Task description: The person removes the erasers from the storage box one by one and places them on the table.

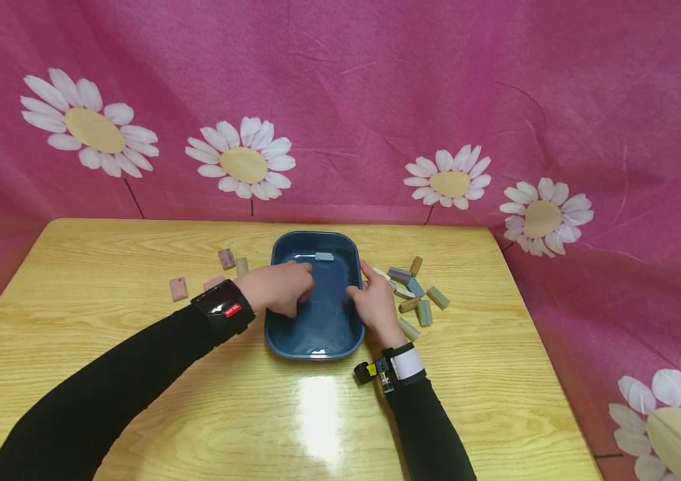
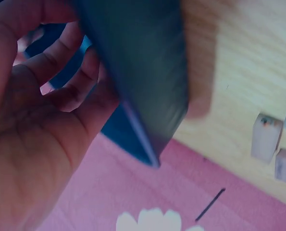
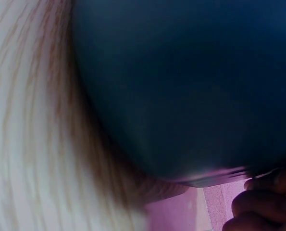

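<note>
A deep blue rectangular dish stands on the wooden table, with one small pale blue block at its far end. Over the dish's left side reaches my left hand, its loosely bent fingers inside and below the rim. The left wrist view shows these fingers passing behind the dish wall, which hides their tips. My right hand grips the right rim, thumb inside and the other fingers along the outside. In the right wrist view the dish's outer wall fills most of the picture, with curled fingers at lower right.
Several green, blue, tan and purple blocks lie scattered right of the dish, close to my right hand. On the left are a pink block, a mauve block and a beige block. A pink flowered cloth hangs behind the table.
</note>
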The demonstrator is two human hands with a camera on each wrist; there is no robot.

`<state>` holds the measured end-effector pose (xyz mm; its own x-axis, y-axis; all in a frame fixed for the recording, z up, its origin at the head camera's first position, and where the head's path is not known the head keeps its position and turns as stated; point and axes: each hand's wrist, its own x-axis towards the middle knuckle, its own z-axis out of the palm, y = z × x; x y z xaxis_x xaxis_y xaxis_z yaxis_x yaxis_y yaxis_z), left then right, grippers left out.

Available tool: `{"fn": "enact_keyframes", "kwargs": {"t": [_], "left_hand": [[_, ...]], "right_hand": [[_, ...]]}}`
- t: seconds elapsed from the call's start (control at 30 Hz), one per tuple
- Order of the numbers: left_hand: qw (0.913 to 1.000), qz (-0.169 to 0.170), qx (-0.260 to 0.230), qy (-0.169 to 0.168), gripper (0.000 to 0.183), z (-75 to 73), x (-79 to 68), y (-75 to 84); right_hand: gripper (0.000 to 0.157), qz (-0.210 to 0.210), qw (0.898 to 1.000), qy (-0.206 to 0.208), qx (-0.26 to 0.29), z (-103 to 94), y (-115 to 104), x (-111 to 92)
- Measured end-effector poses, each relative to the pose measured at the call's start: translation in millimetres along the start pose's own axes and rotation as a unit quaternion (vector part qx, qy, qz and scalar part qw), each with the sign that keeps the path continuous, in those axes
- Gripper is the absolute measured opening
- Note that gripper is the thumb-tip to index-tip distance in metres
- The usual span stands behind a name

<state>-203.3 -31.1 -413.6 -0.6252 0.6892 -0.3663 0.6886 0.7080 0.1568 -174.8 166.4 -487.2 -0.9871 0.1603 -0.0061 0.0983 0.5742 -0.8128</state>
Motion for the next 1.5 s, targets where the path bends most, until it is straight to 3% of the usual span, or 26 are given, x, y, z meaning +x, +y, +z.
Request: {"fn": "enact_keyframes", "kwargs": {"t": [0.2, 0.37, 0.57, 0.7, 0.97, 1.2, 1.33, 1.5], "left_hand": [[0.9994, 0.001, -0.03, 0.02, 0.014, -7.7, -19.3, -8.3], [0.9968, 0.001, -0.054, 0.059, 0.015, -12.2, -35.9, -12.9], [0.9932, -0.038, -0.055, 0.095, 0.016, -14.0, -54.2, -20.7], [0.9923, -0.041, -0.046, 0.108, 0.009, -9.3, -64.4, -30.2], [0.9944, -0.036, -0.062, 0.078, 0.011, 18.9, -71.0, -49.2], [0.9934, -0.051, -0.088, 0.053, 0.019, 44.5, -69.1, -47.7], [0.9955, -0.043, -0.068, 0.05, 0.022, 51.0, -66.7, -46.3], [0.9939, -0.045, -0.086, 0.053, 0.025, 50.2, -67.8, -48.1]], "right_hand": [[0.068, 0.0, 1.0, -0.001, 0.008, 0.5, 0, -1], [0.068, -0.011, 1.0, 0.003, 0.006, 0.7, 0, 0], [0.068, -0.01, 1.0, 0.002, 0.003, -0.8, 0, 0], [0.067, -0.007, 1.0, 0.001, 0.002, -1.1, 1, 0], [0.067, -0.005, 1.0, -0.003, 0.007, 0.0, 2, -1], [0.068, -0.002, 1.0, -0.006, 0.007, 0.1, 0, -2], [0.068, 0.002, 1.0, -0.006, 0.008, -0.6, -1, -3], [0.068, 0.005, 1.0, -0.007, 0.01, -1.1, -1, -2]]}}
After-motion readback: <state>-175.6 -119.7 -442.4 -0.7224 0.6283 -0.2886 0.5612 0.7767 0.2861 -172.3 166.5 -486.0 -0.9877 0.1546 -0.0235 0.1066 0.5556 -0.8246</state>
